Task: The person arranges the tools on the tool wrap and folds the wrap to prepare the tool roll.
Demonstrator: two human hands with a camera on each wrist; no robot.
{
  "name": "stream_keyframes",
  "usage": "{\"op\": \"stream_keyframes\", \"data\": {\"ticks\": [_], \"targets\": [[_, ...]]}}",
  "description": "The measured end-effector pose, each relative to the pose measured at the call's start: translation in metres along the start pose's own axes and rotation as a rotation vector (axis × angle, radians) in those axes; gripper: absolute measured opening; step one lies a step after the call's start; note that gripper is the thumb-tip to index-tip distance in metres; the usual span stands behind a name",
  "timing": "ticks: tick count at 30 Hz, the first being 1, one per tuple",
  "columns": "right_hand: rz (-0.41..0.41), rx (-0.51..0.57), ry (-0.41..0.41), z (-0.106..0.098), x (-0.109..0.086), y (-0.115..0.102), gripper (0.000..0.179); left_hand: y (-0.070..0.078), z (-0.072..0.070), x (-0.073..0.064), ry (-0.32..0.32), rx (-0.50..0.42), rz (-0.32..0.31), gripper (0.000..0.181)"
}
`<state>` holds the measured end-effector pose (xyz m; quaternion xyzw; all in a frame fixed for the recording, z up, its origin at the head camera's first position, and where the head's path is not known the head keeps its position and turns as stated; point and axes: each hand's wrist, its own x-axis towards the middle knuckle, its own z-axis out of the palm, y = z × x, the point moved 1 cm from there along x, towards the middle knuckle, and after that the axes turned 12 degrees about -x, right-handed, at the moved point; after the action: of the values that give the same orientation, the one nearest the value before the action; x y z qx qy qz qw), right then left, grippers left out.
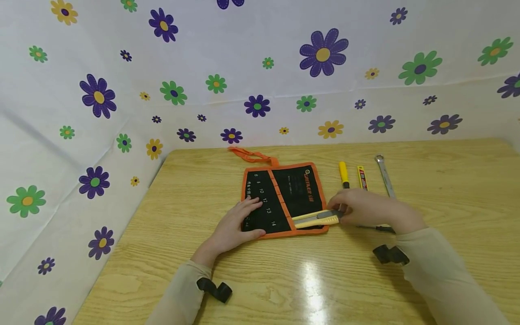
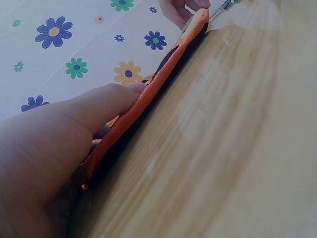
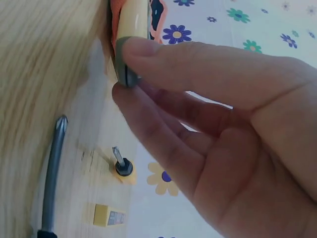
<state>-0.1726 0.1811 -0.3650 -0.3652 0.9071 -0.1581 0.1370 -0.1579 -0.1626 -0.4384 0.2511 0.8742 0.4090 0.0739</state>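
A black tool pouch (image 1: 298, 192) with orange trim and printed numbers lies flat on the wooden table. My left hand (image 1: 235, 225) rests on its left part, fingers spread over the numbered pocket and thumb along the near edge. In the left wrist view that thumb (image 2: 116, 101) lies on the orange border. A yellow utility knife (image 1: 314, 221) lies across the right end of the pouch, its left end at the orange pocket edge. My right hand (image 1: 365, 207) pinches the knife's dark grey end between thumb and fingers, as the right wrist view shows closely.
Beyond my right hand lie a yellow-handled screwdriver (image 1: 344, 172), a small yellow and red box (image 1: 361, 175) and a combination wrench (image 1: 384, 174). Another screwdriver (image 3: 52, 183) is near the right hand. An orange strap (image 1: 252, 156) extends behind the pouch, towards the flowered cloth wall (image 1: 227, 45).
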Motion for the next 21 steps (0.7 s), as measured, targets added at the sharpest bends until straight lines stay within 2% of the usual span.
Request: {"op": "stream_keyframes", "data": {"ticks": [11,21], "targets": [[-0.032,-0.02,0.037,0.002,0.006,-0.013,0.027,0.001,0.0,0.0,-0.006,0.005,-0.007,0.073],[-0.088,-0.033,0.076,0.014,0.015,-0.015,0.027,0.001,0.0,0.0,-0.005,0.014,0.0,0.073]]}}
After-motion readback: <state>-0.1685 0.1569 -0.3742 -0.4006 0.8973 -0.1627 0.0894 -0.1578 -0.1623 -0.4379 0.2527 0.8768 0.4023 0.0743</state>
